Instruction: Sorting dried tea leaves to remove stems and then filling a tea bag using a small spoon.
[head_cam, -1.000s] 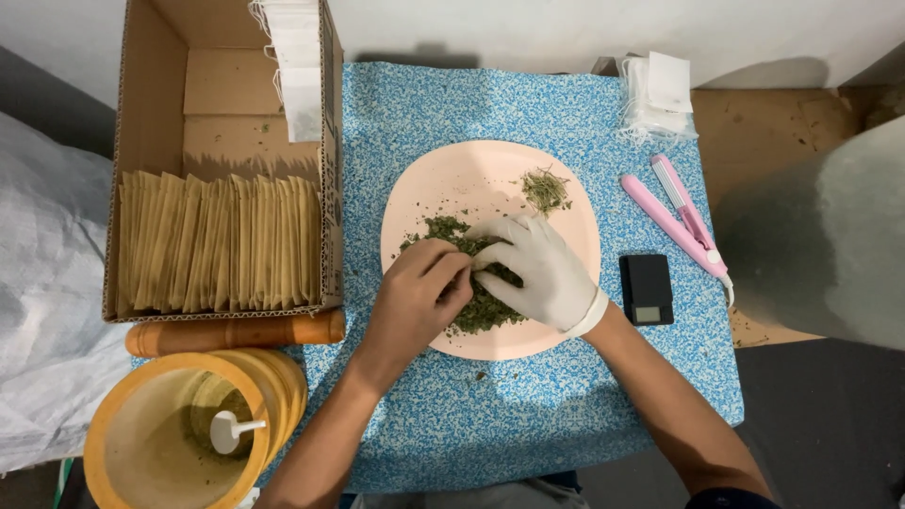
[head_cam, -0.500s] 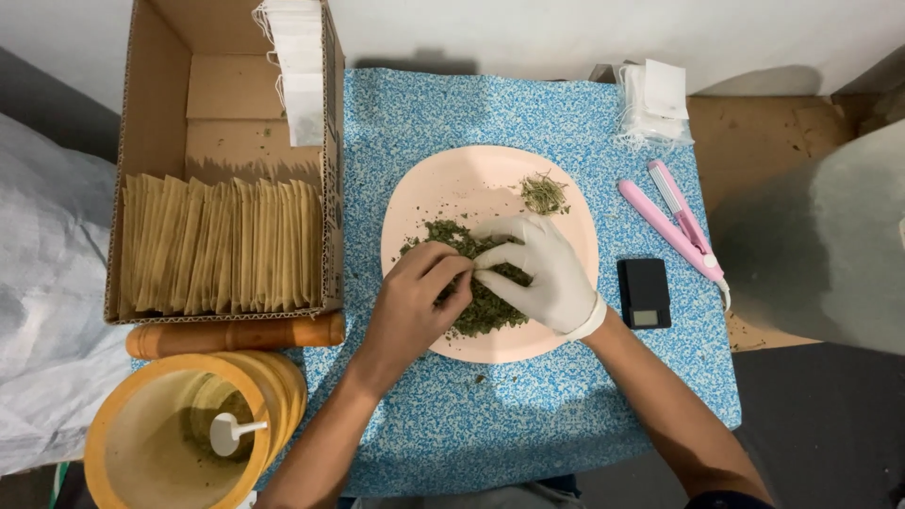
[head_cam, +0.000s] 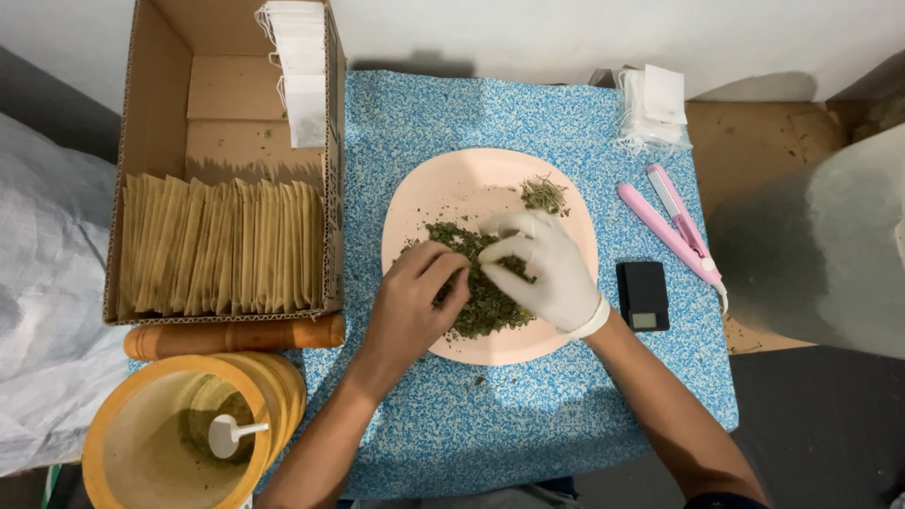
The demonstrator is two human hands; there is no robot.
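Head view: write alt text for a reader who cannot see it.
A bare left hand and a white-gloved right hand work a pile of dried green herbs on a pink plate, on a blue speckled table.

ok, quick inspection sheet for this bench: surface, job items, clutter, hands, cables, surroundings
Surface: small table with blue speckled cover.
Job's things: pink plate with dried green herb pile; small separate herb heap.
Clutter: cardboard box of tan sachets, white bags, pink sealing tool, black pocket scale, wooden pestle, yellow tub with white scoop.
Hands: bare left hand and white-gloved right hand both in the pile.
Cables: nothing seen.
Surroundings: white wall, grey sacks either side.
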